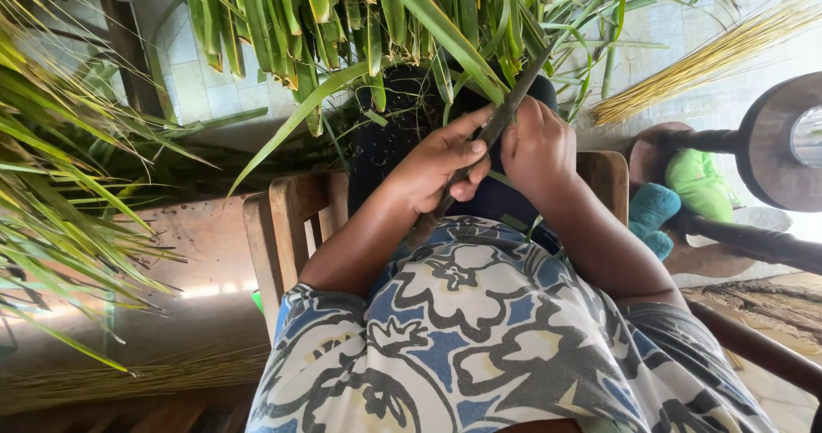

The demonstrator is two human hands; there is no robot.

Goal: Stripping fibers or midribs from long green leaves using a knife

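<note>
Many green palm leaves point(342, 22) hang uncut above my lap; one stripped yellow bundle point(702, 56) lies on the floor. My left hand point(441, 172) and right hand point(538, 146) clench fingers around a dark knife point(501, 116).

Pale tiled floor point(205, 82), wooden chair point(295, 219), daylight from right.

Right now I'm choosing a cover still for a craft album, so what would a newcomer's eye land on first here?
First, the two hands at centre: the left hand and right hand grip a long dark stalk that slants up to the right. Above them hangs a dense fan of green palm leaves, with more along the left edge. Below, the blue and white patterned cloth fills the foreground, and a bundle of pale yellow sticks lies upper right.
</note>
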